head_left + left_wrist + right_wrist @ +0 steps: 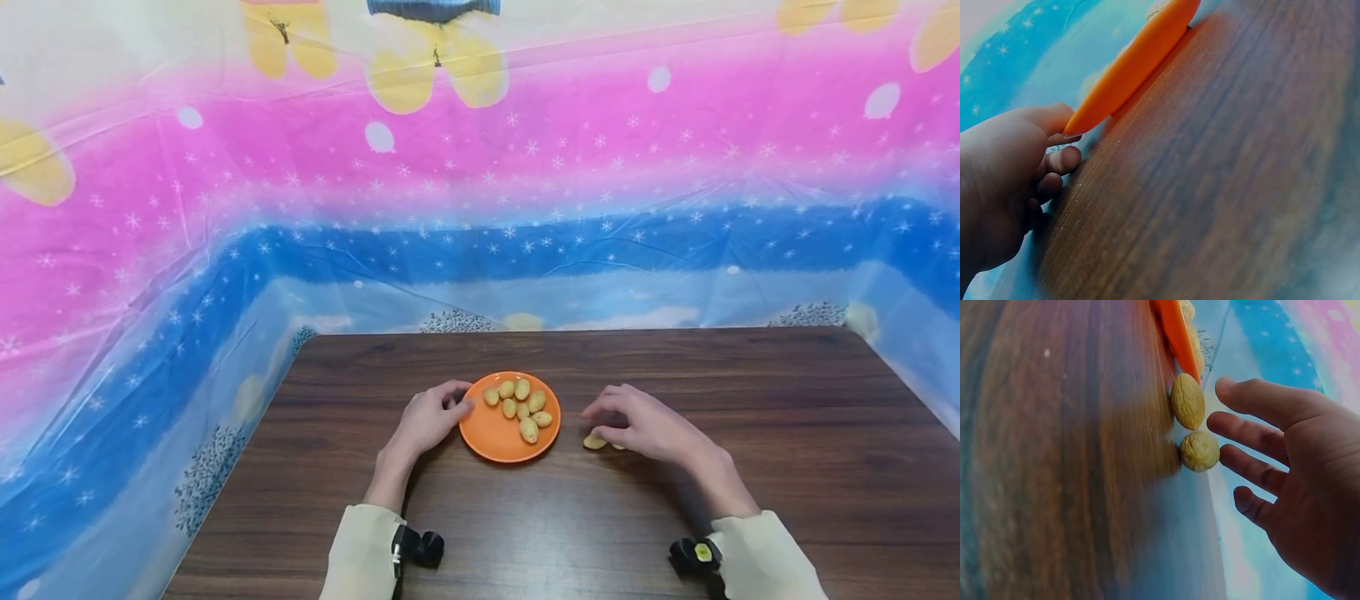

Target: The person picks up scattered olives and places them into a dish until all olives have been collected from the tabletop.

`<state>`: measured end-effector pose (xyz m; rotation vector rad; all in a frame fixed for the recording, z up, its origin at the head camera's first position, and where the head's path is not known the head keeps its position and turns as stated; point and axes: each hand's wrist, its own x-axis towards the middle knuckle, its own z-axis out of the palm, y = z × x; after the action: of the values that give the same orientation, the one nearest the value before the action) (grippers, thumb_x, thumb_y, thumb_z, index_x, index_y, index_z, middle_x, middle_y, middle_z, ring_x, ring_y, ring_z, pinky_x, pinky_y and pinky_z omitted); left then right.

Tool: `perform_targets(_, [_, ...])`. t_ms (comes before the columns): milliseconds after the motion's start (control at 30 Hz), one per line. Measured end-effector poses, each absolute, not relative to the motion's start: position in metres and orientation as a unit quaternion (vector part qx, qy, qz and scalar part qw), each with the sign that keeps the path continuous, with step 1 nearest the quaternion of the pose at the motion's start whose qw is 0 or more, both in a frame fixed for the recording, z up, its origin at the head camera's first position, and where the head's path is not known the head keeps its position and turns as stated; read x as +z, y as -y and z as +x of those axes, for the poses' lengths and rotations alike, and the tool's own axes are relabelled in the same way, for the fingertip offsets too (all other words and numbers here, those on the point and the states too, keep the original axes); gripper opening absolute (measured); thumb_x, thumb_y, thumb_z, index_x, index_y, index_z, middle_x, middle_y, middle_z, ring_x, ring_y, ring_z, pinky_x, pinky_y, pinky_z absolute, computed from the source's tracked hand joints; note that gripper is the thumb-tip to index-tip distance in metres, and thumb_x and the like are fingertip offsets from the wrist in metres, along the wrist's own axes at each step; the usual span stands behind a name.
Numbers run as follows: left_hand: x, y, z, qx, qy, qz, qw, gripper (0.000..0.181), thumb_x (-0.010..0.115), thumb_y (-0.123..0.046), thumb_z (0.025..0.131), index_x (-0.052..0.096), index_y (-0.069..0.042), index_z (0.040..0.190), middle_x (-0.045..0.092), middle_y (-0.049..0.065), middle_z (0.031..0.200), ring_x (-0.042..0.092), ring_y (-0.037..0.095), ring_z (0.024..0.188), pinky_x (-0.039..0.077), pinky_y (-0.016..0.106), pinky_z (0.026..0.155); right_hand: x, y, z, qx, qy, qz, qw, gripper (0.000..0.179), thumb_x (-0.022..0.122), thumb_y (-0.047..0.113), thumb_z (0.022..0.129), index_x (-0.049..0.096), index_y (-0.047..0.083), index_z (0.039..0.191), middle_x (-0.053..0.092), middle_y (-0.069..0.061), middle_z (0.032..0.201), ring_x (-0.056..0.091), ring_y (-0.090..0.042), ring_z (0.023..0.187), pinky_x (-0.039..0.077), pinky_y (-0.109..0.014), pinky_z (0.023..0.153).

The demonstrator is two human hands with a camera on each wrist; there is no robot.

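An orange plate (487,437) holds several small, wrinkled, yellow-brown oval pieces (528,429) that look like small potatoes. My left hand (431,418) pinches the plate's left rim between thumb and forefinger; the left wrist view shows the rim of the plate (1129,75) between them. Right of the plate, my right hand (645,423) hovers with loosely bent, spread fingers around nothing. Just below it, two similar pieces lie on the table, one oval piece (1187,401) and one rounder piece (1199,450). From the head, the hand partly hides them.
The dark wood-grain table (525,525) has rounded far corners. Behind it and along its sides hangs a pink and blue printed cloth (480,183). A small black camera is strapped to each wrist, over pale sleeves (363,546).
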<state>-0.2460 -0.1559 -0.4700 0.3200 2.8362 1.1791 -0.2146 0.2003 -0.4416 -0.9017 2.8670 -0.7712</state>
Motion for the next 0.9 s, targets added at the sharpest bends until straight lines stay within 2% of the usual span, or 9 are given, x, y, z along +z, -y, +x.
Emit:
perform_targets(533, [-0.47, 0.155, -0.245, 0.384, -0.918, 0.097, 0.031, 0.036, 0.06, -0.042, 0.098, 0.064, -0.027, 0.13, 0.054, 0.0, 0.072, 0.047, 0.017, 0.061, 0.033, 0.028, 0.058, -0.451, -0.212, -0.216, -0.283, -0.916, -0.277, 0.064, 0.024, 0.066, 0.024, 0.094, 0.071, 0.026, 0.118, 0.064, 0.013, 0.112, 0.057, -0.011, 0.103, 0.048, -0.034, 0.086])
perform_targets(700, [-0.47, 0.155, -0.245, 0.384, -0.918, 0.099, 0.03, 0.036, 0.06, -0.042, 0.098, 0.064, -0.027, 0.131, 0.053, 0.0, 0.072, 0.047, 0.017, 0.061, 0.033, 0.028, 0.058, -0.45, -0.216, -0.215, -0.293, -0.912, -0.276, 0.08, 0.026, 0.066, 0.022, 0.094, 0.071, 0.024, 0.12, 0.064, 0.01, 0.113, 0.057, -0.011, 0.097, 0.048, -0.029, 0.081])
perform_targets(900, [-0.47, 0.156, -0.246, 0.381, -0.919, 0.104, 0.024, 0.036, 0.059, -0.041, 0.099, 0.063, -0.026, 0.131, 0.054, 0.0, 0.072, 0.047, 0.016, 0.061, 0.033, 0.028, 0.059, -0.448, -0.22, -0.214, -0.309, -0.909, -0.261, 0.102, 0.032, 0.073, 0.032, 0.09, 0.07, 0.022, 0.121, 0.063, 0.008, 0.11, 0.055, -0.013, 0.09, 0.046, -0.025, 0.073])
